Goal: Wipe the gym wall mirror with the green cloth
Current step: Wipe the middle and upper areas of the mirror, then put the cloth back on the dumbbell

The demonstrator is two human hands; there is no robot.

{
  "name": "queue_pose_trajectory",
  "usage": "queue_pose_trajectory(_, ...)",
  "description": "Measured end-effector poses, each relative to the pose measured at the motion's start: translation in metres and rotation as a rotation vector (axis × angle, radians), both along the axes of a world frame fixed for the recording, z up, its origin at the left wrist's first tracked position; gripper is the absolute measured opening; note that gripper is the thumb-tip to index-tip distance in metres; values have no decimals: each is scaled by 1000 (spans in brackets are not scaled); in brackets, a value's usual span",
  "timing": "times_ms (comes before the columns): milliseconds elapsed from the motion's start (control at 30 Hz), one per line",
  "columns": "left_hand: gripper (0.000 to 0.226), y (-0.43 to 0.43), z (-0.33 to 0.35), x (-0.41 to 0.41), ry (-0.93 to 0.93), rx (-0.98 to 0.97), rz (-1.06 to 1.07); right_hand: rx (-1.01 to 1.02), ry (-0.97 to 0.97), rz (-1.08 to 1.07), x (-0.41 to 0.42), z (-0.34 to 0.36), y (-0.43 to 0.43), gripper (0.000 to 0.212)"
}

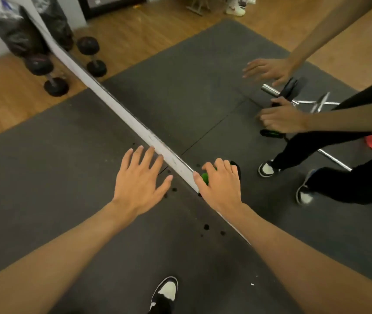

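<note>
The wall mirror (203,87) fills the right side of the view, and its pale bottom strip (135,121) runs diagonally down to the right. My right hand (220,182) is at the mirror's lower edge, fingers curled over the green cloth (205,177). Only a small green patch shows beside my thumb, and the rest is hidden under the hand. My left hand (139,180) hovers with fingers spread over the grey mat, just left of the strip, holding nothing. Both hands and my legs are reflected at the upper right of the mirror.
A dark dumbbell (44,73) lies on the wood floor at the upper left near the mirror strip, with a black bag (10,30) behind it. Dark wet spots (206,227) dot the grey mat (44,166). My shoe (164,293) is at the bottom. The mirror reflects metal bars.
</note>
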State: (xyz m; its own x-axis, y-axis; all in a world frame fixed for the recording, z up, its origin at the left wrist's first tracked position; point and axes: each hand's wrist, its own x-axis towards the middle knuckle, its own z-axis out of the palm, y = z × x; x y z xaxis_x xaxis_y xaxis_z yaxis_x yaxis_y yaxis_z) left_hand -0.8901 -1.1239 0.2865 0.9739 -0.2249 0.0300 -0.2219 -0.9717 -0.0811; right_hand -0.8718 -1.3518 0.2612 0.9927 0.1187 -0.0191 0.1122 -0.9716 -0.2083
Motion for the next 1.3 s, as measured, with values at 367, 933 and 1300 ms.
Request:
queue_pose_trajectory(367,77,109,56,-26,66,19,210,-7,11,143,21,67,148,82)
queue_pose_trajectory(933,85,215,62,71,169,-48,372,-29,-21,190,120,74,266,80)
queue_pose_trajectory(1300,87,310,70,191,184,-47,574,-10,18,359,269,64,374,79)
